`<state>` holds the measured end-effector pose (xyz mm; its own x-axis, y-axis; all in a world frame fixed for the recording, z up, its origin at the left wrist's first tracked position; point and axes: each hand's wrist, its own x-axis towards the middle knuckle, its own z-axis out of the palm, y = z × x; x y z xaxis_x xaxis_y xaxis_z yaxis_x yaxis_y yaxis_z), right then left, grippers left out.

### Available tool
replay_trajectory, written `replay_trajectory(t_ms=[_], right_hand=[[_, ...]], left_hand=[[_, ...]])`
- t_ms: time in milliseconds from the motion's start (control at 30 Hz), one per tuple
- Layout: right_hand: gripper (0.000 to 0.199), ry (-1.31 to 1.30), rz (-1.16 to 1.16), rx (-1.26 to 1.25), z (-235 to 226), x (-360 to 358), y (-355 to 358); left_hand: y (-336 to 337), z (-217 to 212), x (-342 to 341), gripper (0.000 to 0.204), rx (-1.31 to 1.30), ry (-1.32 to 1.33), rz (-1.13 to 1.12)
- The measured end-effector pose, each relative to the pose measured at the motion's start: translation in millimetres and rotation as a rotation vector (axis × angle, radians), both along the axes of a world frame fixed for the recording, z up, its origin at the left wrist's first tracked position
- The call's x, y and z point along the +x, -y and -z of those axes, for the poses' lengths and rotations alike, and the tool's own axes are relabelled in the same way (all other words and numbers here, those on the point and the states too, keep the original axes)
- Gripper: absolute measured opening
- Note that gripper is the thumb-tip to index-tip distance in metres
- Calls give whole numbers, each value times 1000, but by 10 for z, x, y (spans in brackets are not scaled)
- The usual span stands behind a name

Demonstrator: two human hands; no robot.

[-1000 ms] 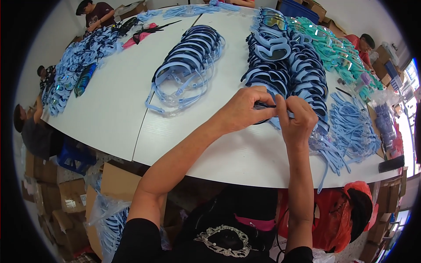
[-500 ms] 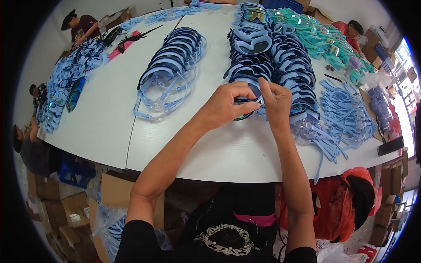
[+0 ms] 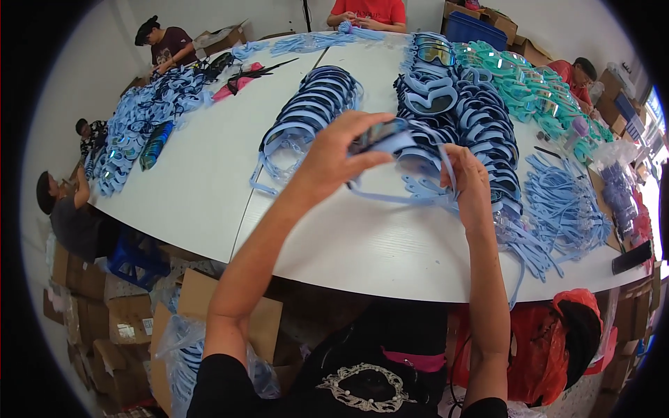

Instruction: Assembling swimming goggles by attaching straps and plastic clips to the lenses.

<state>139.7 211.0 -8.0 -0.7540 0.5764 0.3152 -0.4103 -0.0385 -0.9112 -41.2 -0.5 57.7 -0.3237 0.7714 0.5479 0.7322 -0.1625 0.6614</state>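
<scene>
Light blue swim goggles [image 3: 398, 143] with dark lenses are off the table, somewhat blurred. My left hand [image 3: 336, 155] grips them by one side of the frame, thumb below and fingers above. My right hand [image 3: 470, 182] pinches their light blue strap [image 3: 446, 166], which loops between both hands. Just beyond, goggles stand nested in two long rows [image 3: 493, 129], with a mirrored-lens pair [image 3: 435, 53] at the far end. To the left is a shorter nested row [image 3: 313, 104] with its straps toward me.
Loose light blue straps [image 3: 561, 209] lie at right, near a black cylinder [image 3: 631, 258]. Green goggles [image 3: 512, 76] heap at far right, blue goggles [image 3: 132, 132] at far left. Several people sit around the white table [image 3: 334, 258]. An open carton [image 3: 237, 313] stands below its edge.
My hands have moved apart. The goggles have come up and left in my left hand, and the strap now stretches toward my right hand. The view has shifted, showing a red-shirted person opposite.
</scene>
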Motion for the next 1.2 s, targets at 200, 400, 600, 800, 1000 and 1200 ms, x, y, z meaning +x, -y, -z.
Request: replay_trajectory(t_ms=[200,400,600,800,1000,1200], right_hand=[[23,144,100,283,190,-233,96],[19,72,349,227,13,-142,95],[22,-161,597,-84,-45,-37,-173],[21,-235,620,-126,-100,71,-194],[23,-389,539,-77,-223,140,-189],[24,-254,407,-24,-243,160,-181]], left_hand=[[550,-30,-1070,27,-432,223,49],[645,405,-1330,17,-184,-306,-291],[-12,372,-584,22,156,-531,-258],[-943,460,93,21,82,-392,142],[-1344,653,255,16,-60,-470,270],[-1202,416,235,28,-427,-609,270]])
